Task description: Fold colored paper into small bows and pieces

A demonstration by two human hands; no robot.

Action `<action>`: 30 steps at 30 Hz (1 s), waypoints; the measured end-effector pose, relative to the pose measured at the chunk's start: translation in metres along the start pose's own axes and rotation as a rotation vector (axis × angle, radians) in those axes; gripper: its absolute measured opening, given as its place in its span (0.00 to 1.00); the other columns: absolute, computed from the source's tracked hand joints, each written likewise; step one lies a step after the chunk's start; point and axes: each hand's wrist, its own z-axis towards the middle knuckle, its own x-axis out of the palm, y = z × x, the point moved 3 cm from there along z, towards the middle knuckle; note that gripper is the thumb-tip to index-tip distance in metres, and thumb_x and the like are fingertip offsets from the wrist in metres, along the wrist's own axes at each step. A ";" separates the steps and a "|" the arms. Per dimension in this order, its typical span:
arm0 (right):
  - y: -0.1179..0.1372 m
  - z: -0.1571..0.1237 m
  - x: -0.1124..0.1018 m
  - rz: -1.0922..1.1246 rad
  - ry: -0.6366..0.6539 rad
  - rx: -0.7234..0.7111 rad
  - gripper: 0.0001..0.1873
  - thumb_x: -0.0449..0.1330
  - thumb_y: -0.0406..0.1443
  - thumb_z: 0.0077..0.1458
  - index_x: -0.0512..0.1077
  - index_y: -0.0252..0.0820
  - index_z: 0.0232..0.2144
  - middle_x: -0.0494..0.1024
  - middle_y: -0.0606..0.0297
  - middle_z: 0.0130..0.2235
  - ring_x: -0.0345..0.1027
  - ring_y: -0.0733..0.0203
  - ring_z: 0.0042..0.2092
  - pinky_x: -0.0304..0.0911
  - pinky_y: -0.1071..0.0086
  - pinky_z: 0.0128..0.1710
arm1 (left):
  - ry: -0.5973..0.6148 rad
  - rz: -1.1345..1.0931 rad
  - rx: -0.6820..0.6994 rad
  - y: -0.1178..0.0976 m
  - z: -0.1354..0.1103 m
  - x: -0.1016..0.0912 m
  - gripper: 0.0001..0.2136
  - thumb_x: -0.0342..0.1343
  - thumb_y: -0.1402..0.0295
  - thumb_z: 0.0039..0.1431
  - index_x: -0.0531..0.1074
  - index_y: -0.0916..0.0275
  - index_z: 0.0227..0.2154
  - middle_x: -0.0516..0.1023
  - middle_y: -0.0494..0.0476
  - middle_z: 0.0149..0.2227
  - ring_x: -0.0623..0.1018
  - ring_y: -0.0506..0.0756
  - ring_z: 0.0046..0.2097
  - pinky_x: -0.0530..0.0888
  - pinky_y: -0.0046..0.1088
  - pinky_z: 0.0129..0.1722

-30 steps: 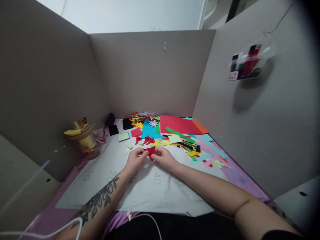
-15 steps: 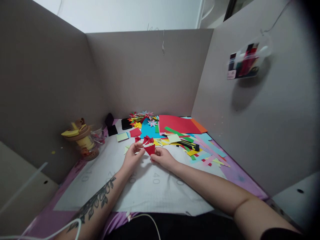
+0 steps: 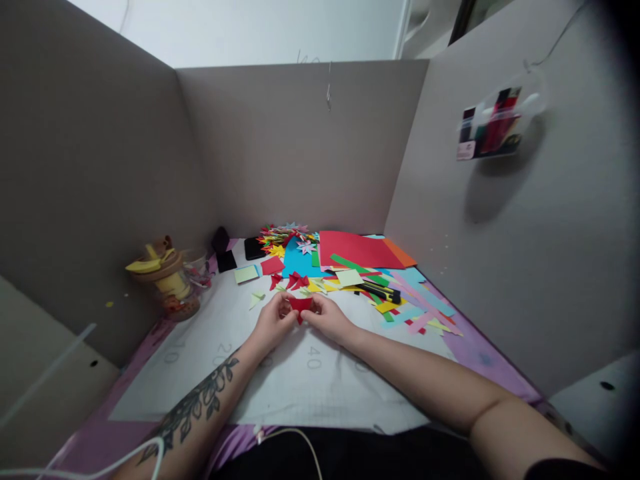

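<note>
A small folded piece of red paper (image 3: pixel 301 305) is held up between my two hands, just over the white sheet. My left hand (image 3: pixel 275 321) pinches its left side with thumb and fingers. On the opposite side, my right hand (image 3: pixel 326 318) grips the paper the same way. The fingertips cover its side corners, and a point hangs down between the thumbs. Just beyond the hands lie several small folded red pieces (image 3: pixel 299 281) and a pale green folded piece (image 3: pixel 257 299).
Behind are a pile of folded paper stars (image 3: pixel 283 235), red sheets (image 3: pixel 360 249) and a blue sheet (image 3: pixel 295 263). Coloured strips (image 3: pixel 417 313) and a black-and-yellow cutter (image 3: pixel 380 291) lie at right. A yellow pot-like container (image 3: pixel 173 283) stands left. Grey panels (image 3: pixel 300 147) enclose the table.
My left hand has moved right and closed on the red paper's left side; before, its fingers were apart beside it. The paper now sits level between both hands.
</note>
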 end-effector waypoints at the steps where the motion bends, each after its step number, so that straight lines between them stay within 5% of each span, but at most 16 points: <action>1: 0.000 0.000 0.000 0.017 -0.004 0.018 0.04 0.58 0.33 0.44 0.66 0.40 0.25 0.70 0.70 0.25 0.62 0.66 0.27 0.57 0.72 0.28 | 0.004 0.019 0.010 0.000 0.000 0.000 0.12 0.55 0.69 0.49 0.65 0.64 0.38 0.71 0.49 0.26 0.71 0.49 0.28 0.67 0.23 0.28; 9: 0.003 -0.003 0.005 0.307 0.027 0.236 0.09 0.60 0.35 0.42 0.63 0.40 0.27 0.69 0.73 0.20 0.63 0.68 0.22 0.57 0.74 0.23 | 0.036 0.023 -0.065 0.004 0.001 -0.001 0.09 0.55 0.65 0.50 0.70 0.66 0.30 0.75 0.53 0.28 0.72 0.50 0.28 0.67 0.23 0.28; 19: 0.000 -0.002 0.005 0.328 0.035 0.168 0.08 0.59 0.34 0.42 0.63 0.41 0.26 0.67 0.74 0.20 0.59 0.70 0.20 0.53 0.76 0.20 | 0.012 0.150 -0.025 -0.005 -0.001 -0.004 0.07 0.54 0.68 0.49 0.74 0.65 0.29 0.78 0.55 0.29 0.74 0.51 0.31 0.69 0.24 0.32; 30: -0.004 0.001 0.005 0.514 0.047 0.135 0.06 0.57 0.28 0.39 0.69 0.39 0.25 0.69 0.73 0.21 0.60 0.71 0.21 0.53 0.77 0.21 | 0.022 -0.127 -0.118 -0.006 -0.001 -0.003 0.06 0.55 0.71 0.47 0.74 0.65 0.29 0.74 0.51 0.24 0.69 0.47 0.25 0.66 0.21 0.26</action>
